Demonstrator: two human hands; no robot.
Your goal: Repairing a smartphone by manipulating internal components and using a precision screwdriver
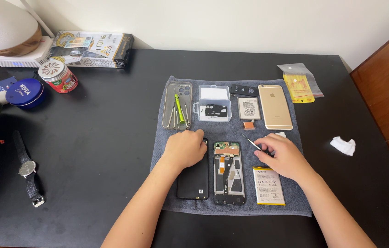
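Left hand [186,148] rests palm-down on the top of a black back cover [193,180], fingers curled over it, grasping nothing. Right hand [285,156] pinches a thin tool [252,143] between closed fingers, tip pointing toward the opened phone [229,173]. Phone lies on a grey towel [167,138] on the black bench [102,147], between cover and a loose battery [268,185]. A gold phone [275,106] lies behind

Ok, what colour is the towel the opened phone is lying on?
The towel is grey-blue, laid on a black table; the head view shows it clearly.
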